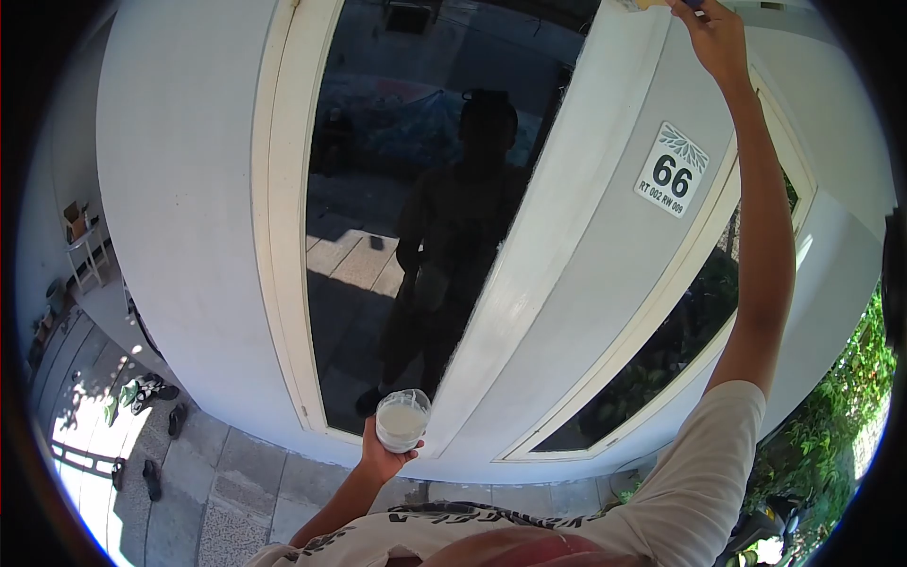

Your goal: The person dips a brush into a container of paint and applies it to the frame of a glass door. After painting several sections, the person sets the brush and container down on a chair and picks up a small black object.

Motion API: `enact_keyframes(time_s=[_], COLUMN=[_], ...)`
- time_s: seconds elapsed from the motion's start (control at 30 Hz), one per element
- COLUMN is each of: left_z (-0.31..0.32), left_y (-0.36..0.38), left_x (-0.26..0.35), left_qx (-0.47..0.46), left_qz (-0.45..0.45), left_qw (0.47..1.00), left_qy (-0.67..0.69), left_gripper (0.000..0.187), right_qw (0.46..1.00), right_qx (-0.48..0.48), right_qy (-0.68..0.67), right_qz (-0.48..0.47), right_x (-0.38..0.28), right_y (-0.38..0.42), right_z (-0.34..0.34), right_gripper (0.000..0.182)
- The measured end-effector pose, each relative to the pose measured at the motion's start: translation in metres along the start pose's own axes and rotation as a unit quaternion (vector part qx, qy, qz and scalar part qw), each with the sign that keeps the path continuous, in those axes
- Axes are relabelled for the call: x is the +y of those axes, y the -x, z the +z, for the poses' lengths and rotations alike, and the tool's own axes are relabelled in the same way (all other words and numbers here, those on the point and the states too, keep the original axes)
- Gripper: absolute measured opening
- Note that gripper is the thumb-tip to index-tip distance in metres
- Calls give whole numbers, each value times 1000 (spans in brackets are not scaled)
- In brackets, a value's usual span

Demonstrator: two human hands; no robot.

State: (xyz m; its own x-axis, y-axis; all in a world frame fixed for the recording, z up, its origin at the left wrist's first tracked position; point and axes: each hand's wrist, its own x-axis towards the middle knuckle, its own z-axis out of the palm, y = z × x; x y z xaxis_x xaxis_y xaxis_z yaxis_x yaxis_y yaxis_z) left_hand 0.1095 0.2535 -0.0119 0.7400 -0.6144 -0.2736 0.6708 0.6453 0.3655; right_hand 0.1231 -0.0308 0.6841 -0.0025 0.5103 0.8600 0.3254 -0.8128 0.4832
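Observation:
My left hand (385,457) is wrapped round a clear plastic cup (402,421) of white liquid, low in front of the dark glass pane (406,208). High at the top right, my right hand (710,38) grips a brush (652,4) by its dark blue handle. The brush's pale bristle end touches or nearly touches the top of the white frame post (539,236); the image edge cuts it off. A white number plate (672,170) reading 66 hangs on the grey wall strip, below my raised arm.
Shoes (151,480) lie on the paved floor (236,491) at the lower left. A small white table (87,253) stands at the far left. A second narrow window (652,378) is at the right, with green plants (822,435) beyond.

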Motion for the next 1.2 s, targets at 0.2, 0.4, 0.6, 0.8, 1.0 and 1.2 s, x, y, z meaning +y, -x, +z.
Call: enact_keyframes(time_s=[0.2, 0.4, 0.6, 0.8, 1.0, 1.2], left_z=[-7, -6, -1, 0, 4, 6], left_y=[-2, -3, 2, 1, -3, -2], left_x=[-1, -3, -3, 0, -4, -4], left_qx=[3, -3, 22, 3, -22, -12], left_qz=[-8, -9, -8, -9, -17, -18], left_qw=[1000, 1000, 1000, 1000, 1000, 1000], left_qy=[-2, -14, -10, -12, -13, -14], left_gripper=[64, 64, 65, 65, 65, 65], right_qw=[989, 997, 985, 978, 997, 993], right_qx=[-122, 32, -92, -197, -77, -1], right_qy=[-67, 72, 66, 37, -14, 94], right_qz=[54, -28, -133, -61, 13, -71], right_x=[10, 12, -14, -6, 27, 22], right_y=[-11, -36, 10, 36, -47, -27], right_z=[-8, -10, 2, 4, -13, -2], right_gripper=[14, 17, 15, 19, 14, 15])
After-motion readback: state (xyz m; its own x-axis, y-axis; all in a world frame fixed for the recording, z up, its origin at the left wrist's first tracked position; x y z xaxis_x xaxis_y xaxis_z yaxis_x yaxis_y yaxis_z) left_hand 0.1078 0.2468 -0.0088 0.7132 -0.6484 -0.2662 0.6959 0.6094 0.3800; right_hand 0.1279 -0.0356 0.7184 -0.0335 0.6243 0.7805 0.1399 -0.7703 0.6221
